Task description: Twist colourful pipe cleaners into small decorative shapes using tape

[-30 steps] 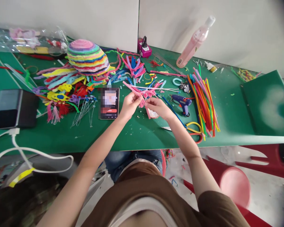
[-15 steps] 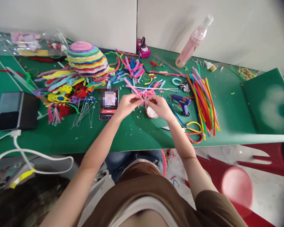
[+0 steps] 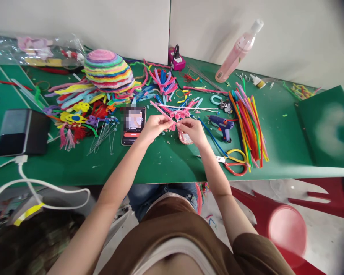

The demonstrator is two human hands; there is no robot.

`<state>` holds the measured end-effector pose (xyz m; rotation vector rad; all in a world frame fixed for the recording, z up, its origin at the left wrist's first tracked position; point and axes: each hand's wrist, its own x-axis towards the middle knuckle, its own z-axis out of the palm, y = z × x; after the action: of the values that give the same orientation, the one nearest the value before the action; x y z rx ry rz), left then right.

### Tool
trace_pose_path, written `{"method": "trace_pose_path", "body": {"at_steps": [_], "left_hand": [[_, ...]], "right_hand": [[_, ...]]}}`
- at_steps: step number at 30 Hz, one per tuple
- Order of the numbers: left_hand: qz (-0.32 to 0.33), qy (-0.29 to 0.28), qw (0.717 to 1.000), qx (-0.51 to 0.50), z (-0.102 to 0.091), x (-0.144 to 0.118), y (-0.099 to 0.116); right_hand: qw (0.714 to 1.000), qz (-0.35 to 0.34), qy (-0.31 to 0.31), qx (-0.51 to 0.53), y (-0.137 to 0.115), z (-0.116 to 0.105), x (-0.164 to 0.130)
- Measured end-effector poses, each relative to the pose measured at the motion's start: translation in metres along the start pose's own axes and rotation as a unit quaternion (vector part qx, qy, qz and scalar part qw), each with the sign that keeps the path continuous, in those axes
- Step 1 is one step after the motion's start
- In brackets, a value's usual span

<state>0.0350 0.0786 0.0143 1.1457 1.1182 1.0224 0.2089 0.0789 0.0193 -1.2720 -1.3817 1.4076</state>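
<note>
Green worktop (image 3: 166, 164), cluttered w/ craft bits. I've got both hands mid-table near front edge: left hand (image 3: 154, 126) & right hand (image 3: 191, 130) each pinch the pink stem (image 3: 172, 119) betw. them; its long axis runs up-left toward the hat (image 3: 109, 70). Scissors (image 3: 232, 162) lie nearer my right.

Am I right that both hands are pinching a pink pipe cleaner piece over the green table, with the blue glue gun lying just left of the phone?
Not quite. In the head view the blue glue gun lies to the right of the hands, not left of the phone. The rest holds: the left hand and right hand both pinch the pink pipe cleaner piece over the green table.
</note>
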Motion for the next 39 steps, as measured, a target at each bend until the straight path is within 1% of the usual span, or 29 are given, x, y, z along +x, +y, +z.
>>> {"method": "trace_pose_path", "body": {"at_steps": [7,10,14,16,23,29,32,34,35,36,38,39], "left_hand": [[-0.015,0.025,0.999,-0.022,0.006,0.001,-0.003],[-0.011,0.045,0.999,-0.025,0.006,0.001,-0.003],[-0.003,0.081,0.996,-0.036,0.007,0.002,-0.002],[-0.002,0.090,0.995,-0.039,0.008,0.002,-0.003],[0.016,0.110,0.993,-0.042,0.013,0.001,-0.005],[0.028,0.134,0.988,-0.067,0.020,-0.001,-0.005],[0.013,0.113,0.991,-0.072,0.017,0.001,-0.007],[0.007,0.111,0.992,-0.055,0.008,0.004,-0.008],[0.021,0.132,0.990,-0.038,0.002,0.005,-0.008],[0.050,0.165,0.985,-0.011,-0.004,0.007,-0.007],[0.138,0.251,0.956,0.069,-0.015,0.007,-0.004],[0.181,0.273,0.937,0.121,-0.019,0.006,-0.002]], "right_hand": [[0.992,0.077,-0.008,0.103,0.004,0.010,-0.003],[0.991,0.085,-0.011,0.105,0.005,0.009,-0.003],[0.992,0.081,-0.045,0.084,0.005,0.008,-0.006],[0.992,0.082,-0.052,0.080,0.007,0.010,-0.006],[0.988,0.083,-0.007,0.131,0.013,0.021,-0.006],[0.984,0.089,0.014,0.152,0.013,0.023,-0.007],[0.986,0.081,0.025,0.146,0.011,0.021,-0.007],[0.989,0.071,0.034,0.124,0.009,0.018,-0.007],[0.991,0.064,0.042,0.113,0.008,0.016,-0.007],[0.992,0.055,0.051,0.102,0.007,0.014,-0.007],[0.994,0.038,0.066,0.081,0.006,0.010,-0.007],[0.995,0.031,0.069,0.069,0.005,0.008,-0.007]]}}
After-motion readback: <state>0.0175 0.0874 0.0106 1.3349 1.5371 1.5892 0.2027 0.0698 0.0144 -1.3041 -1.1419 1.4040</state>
